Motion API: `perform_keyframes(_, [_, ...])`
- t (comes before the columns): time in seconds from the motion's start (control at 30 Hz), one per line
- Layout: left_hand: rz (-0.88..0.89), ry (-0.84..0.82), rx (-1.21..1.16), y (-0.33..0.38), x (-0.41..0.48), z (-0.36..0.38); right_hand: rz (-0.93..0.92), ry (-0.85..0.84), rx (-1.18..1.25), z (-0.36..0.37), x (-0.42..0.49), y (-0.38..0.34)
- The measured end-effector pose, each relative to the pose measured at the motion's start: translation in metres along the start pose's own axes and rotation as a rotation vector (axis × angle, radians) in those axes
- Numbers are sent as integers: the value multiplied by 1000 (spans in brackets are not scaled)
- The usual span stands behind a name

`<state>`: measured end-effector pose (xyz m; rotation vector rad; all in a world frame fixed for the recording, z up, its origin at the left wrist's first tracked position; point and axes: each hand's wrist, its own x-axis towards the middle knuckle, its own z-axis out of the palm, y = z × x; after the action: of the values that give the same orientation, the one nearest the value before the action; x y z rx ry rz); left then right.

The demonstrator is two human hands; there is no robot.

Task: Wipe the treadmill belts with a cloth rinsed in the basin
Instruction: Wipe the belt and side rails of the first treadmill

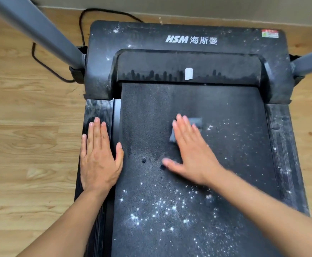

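The black treadmill belt (225, 164) runs from the motor cover toward me, speckled with white dust on its near and right parts. My right hand (190, 151) lies flat with straight fingers on the middle of the belt, pressing a small grey cloth (196, 122) that sticks out past the fingertips. The hand is blurred. My left hand (99, 158) rests flat on the left side rail (97, 110), thumb reaching over the belt's left edge. The belt's upper left looks darker and cleaner.
The dusty black motor cover (188, 39) with white lettering sits at the far end. Grey uprights rise at left (40, 28) and right (310, 62). A black power cable (40, 60) loops on the wooden floor (25, 127) to the left. The dusty right rail (283, 145) borders the belt.
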<state>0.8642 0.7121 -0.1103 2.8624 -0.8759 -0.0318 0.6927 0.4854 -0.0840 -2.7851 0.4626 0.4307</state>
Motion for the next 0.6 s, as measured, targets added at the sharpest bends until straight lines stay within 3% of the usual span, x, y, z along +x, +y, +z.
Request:
perform_keyframes(0.13, [2,-8,2,0,0,0,-84,-30,-86,16,-36,1])
perform_keyframes(0.37, [-5,-18,19,1,0,-1,145,140,-31,-45,100,52])
perform_keyframes(0.6, [6,-14,6,0,0,2,38,19,-86,0,-10,29])
